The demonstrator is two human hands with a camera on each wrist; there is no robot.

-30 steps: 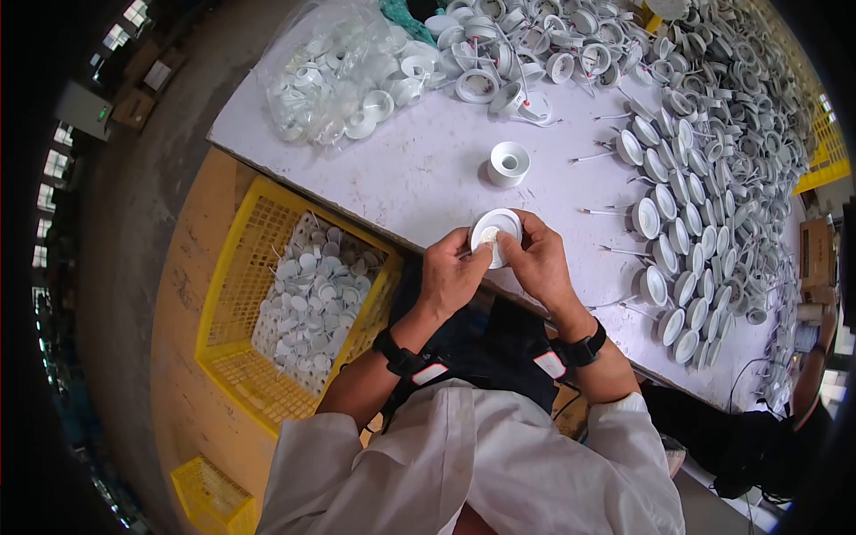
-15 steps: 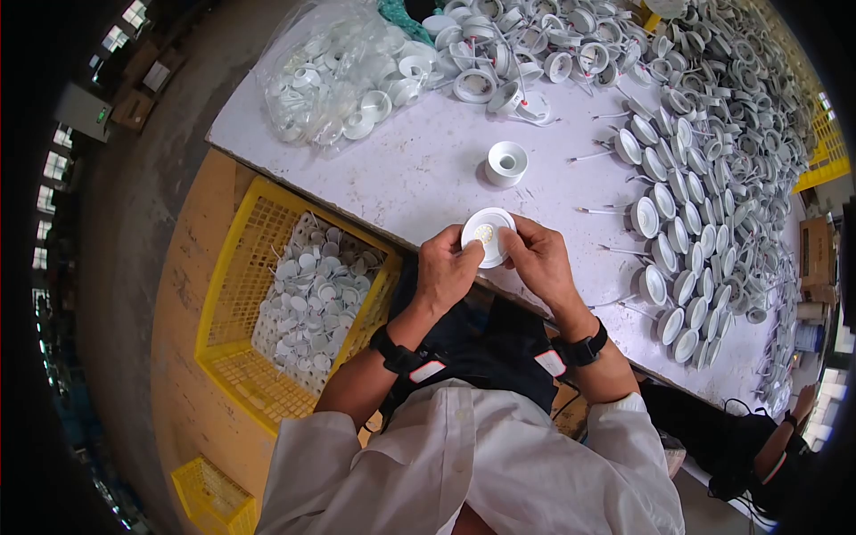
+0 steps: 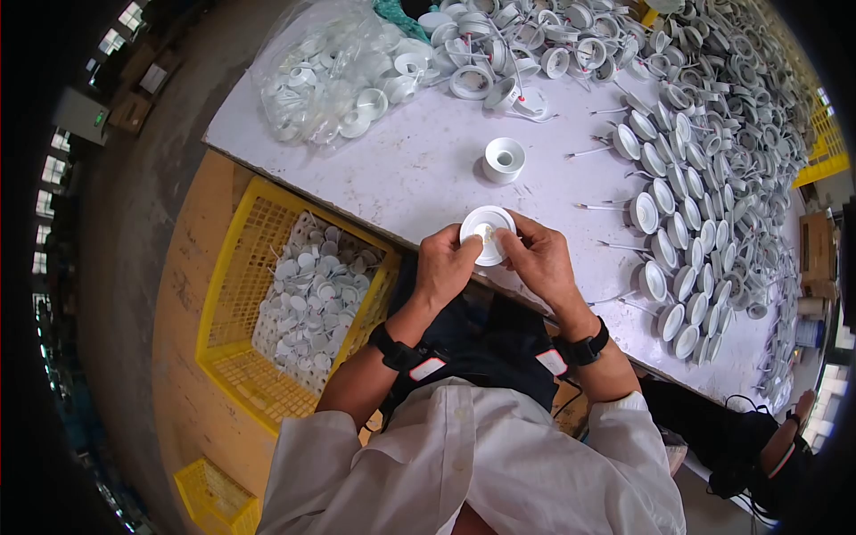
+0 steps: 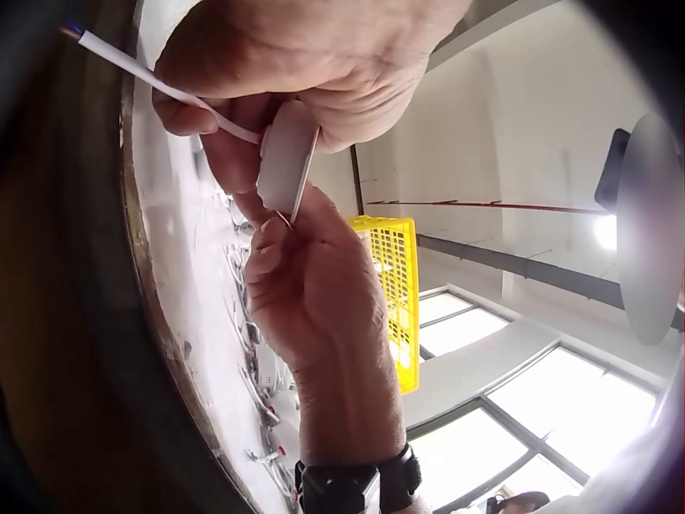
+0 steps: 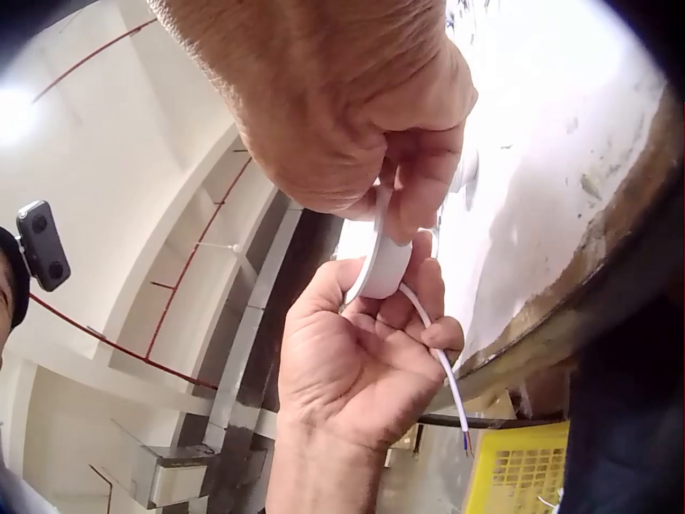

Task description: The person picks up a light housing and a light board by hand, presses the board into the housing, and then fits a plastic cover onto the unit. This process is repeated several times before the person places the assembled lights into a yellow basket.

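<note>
Between both hands, at the table's near edge, is a white round lamp housing (image 3: 488,222) with a yellowish centre. The left hand (image 3: 444,267) grips its left side, thumb over the rim; the right hand (image 3: 542,263) pinches its right side, thumb inside the dish. In the left wrist view the housing (image 4: 287,161) shows edge-on, with a white cable (image 4: 128,66) running out past the left hand (image 4: 310,54). The right wrist view shows the cable (image 5: 437,341) beside the left hand's fingers. A white cup-shaped part (image 3: 505,161) stands on the table beyond the hands.
Many wired white housings (image 3: 644,212) cover the table's right side and back. A clear bag of white parts (image 3: 330,80) lies at the back left. Below the left edge sits a yellow crate (image 3: 223,303) of white discs. Another person's arm (image 3: 785,437) is at the right.
Both hands and the housing have shifted slightly left, and the housing faces the head camera more fully. The right thumb has moved inward over the dish since half a second ago.
</note>
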